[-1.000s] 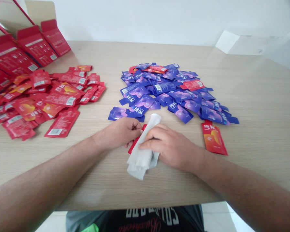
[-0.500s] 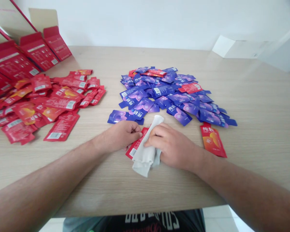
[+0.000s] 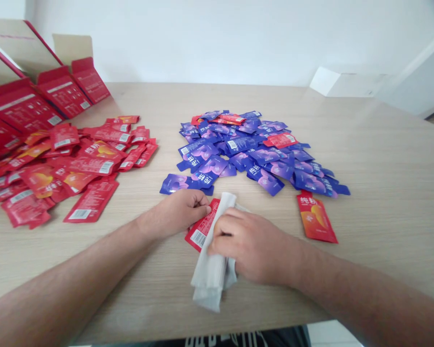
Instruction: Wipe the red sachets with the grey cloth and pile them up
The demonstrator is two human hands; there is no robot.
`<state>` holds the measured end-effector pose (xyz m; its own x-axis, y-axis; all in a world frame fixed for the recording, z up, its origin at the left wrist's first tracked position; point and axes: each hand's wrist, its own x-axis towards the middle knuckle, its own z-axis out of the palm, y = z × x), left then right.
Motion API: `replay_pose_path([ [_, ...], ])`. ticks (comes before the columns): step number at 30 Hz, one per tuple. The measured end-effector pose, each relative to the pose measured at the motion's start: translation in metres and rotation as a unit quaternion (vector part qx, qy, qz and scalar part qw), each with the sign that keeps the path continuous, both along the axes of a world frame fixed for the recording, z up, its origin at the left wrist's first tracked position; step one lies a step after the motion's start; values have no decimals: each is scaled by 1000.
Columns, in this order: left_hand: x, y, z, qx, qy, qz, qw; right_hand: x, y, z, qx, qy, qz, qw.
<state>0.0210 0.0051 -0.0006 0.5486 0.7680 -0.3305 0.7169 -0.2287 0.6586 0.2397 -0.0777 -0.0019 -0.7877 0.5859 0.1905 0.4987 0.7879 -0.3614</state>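
Observation:
A red sachet with a white barcode [image 3: 198, 237] lies on the table in front of me, partly hidden under a folded white tissue [image 3: 214, 270]. My left hand [image 3: 181, 212] pinches the sachet's upper left edge between thumb and fingers. From the right, my right hand [image 3: 248, 243] grips the tissue, its fingers pressed together over it against the sachet. Just beyond my hands spreads a pile of purple sachets [image 3: 240, 144], with a few red ones among them. One red and orange sachet [image 3: 316, 219] lies apart, right of my right hand.
On the left lies a heap of red sachets [image 3: 90, 164]. Behind it stand open red cartons [image 3: 25, 103] with raised flaps. A white box [image 3: 342, 84] sits at the table's back right, against the wall. The table's front edge runs close to my body.
My right hand has slid the tissue towards me along the sachet. My left hand keeps its pinch on the sachet. The whole view has tilted slightly upward.

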Motion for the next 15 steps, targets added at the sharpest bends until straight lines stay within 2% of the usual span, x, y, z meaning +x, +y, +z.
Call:
replay_pose_path([
  [2, 0, 0, 1, -3, 1, 2, 1000, -1, -1, 0, -8, 4, 15, 1000],
  [7, 0, 0, 1, -17, -20, 0, 1000, 3, 6, -1, 0, 30, -93, 995],
  [9, -1, 0, 1, -13, -21, 0, 1000, 1, 3, -1, 3, 23, -68, 997],
  [12, -2, 1, 0, -2, -17, -3, 1000, -3, -3, -1, -2, 13, 20, 1000],
  [13, -2, 1, -1, 0, -17, -2, 1000, -3, -4, -1, -4, 15, 28, 999],
  [15, -2, 0, -2, -8, -20, -2, 1000, -1, -1, -2, -3, 27, -10, 1000],
])
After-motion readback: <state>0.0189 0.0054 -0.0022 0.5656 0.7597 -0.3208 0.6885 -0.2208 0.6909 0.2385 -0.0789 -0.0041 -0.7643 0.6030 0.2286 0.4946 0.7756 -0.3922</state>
